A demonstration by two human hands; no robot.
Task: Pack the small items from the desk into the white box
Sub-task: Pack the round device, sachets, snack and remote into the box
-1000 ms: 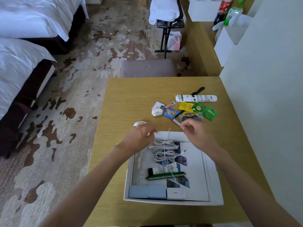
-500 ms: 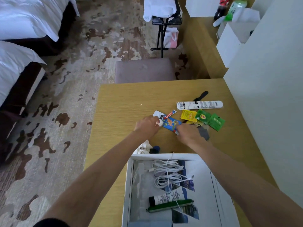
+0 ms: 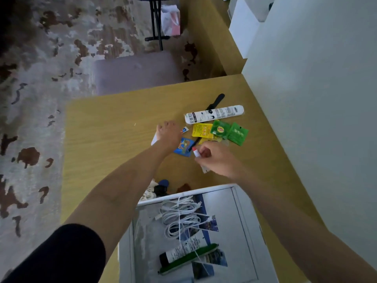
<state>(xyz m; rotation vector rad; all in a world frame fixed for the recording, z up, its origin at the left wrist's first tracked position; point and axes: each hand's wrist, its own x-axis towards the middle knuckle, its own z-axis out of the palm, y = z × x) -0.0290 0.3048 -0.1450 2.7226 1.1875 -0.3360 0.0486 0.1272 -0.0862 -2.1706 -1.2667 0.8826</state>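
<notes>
The white box (image 3: 184, 194) lies open at the near desk edge and holds a coiled white cable (image 3: 179, 218), a tube (image 3: 183, 250) and a green pen (image 3: 189, 258). Beyond it, my left hand (image 3: 169, 133) curls down over a small white item (image 3: 154, 140) that mostly hides under the palm. My right hand (image 3: 217, 159) grips a small white tube with a red cap (image 3: 195, 152), just above the desk. Around them lie a blue packet (image 3: 184, 147), a yellow sachet (image 3: 202, 130), two green tea bags (image 3: 220, 129) and a long white packet (image 3: 214, 114).
A black comb (image 3: 216, 100) lies behind the white packet. Small dark items (image 3: 161, 188) and a cream cloth (image 3: 150, 192) sit by the box's far left corner. A wall (image 3: 306, 99) bounds the desk on the right; a grey stool (image 3: 136, 71) stands beyond it.
Both hands left the box and reached forward to the pile. My right hand has lifted the red-capped tube; my left hand has closed over the white item.
</notes>
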